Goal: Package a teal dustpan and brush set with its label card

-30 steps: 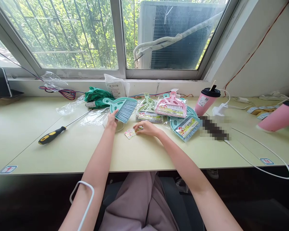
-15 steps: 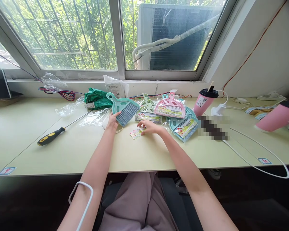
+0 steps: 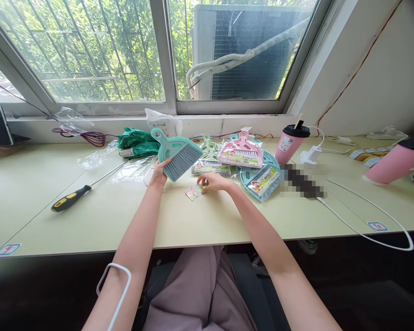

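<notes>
My left hand grips a teal mini brush by its grey bristle end and holds it tilted above the desk, handle pointing up and left. My right hand rests its fingertips on a small printed paper label lying flat on the desk. Just behind my hands lie packaged mini brush sets: a green one, a pink one and a teal one.
A yellow-handled screwdriver lies to the left, with clear plastic wrap and a green bag behind it. A pink cup with a straw stands on the right, a white cable loops near the desk edge, and a pink tumbler lies far right.
My left hand has lifted the teal brush off the desk and tilted it upward. My right hand has slid the paper label slightly to the right.
</notes>
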Demonstrator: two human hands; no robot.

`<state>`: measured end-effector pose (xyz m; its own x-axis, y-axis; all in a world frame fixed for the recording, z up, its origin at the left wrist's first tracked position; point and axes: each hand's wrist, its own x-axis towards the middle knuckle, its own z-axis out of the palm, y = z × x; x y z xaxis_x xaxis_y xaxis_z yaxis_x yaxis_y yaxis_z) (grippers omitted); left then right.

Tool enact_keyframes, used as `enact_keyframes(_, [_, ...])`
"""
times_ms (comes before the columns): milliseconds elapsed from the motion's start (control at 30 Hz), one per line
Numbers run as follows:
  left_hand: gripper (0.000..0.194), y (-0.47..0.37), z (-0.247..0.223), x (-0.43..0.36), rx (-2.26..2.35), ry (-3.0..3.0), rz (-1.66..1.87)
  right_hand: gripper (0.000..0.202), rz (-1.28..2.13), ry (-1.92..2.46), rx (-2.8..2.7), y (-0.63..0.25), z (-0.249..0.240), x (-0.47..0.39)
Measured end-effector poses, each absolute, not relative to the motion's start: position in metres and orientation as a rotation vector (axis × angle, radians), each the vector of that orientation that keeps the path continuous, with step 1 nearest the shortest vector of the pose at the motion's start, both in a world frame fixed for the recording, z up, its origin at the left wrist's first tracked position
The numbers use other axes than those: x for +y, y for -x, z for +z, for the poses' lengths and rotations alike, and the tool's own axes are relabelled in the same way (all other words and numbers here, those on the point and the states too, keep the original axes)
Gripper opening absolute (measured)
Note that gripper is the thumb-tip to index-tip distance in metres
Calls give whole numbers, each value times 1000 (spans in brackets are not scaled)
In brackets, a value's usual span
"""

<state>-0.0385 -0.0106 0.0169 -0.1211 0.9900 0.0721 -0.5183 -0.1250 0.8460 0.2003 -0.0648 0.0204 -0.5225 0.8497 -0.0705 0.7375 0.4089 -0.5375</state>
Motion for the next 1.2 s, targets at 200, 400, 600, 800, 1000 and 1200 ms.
enact_keyframes(200, [40, 36, 13, -10, 849, -867, 1480, 35, 511, 1477, -2484, -199, 21, -67])
enact_keyframes(400, [50, 34, 16, -14, 878, -897, 1426, 45, 687, 1402, -2485, -202, 19, -64])
enact_keyframes(600, [47, 35, 12, -11, 894, -946, 1396, 22, 687, 1500, -2478, -199, 26, -67])
enact_keyframes(800, [42, 36, 9, -8, 938, -967, 1381, 46, 567, 1472, -2431, -201, 21, -65])
enact_keyframes(1000, [38, 32, 14, -12, 983, -932, 1387, 40, 699, 1485, -2442, -201, 22, -61])
enact_keyframes(1200, [35, 29, 21, -16, 1045, -924, 1344, 19, 582, 1462, -2465, -201, 21, -58])
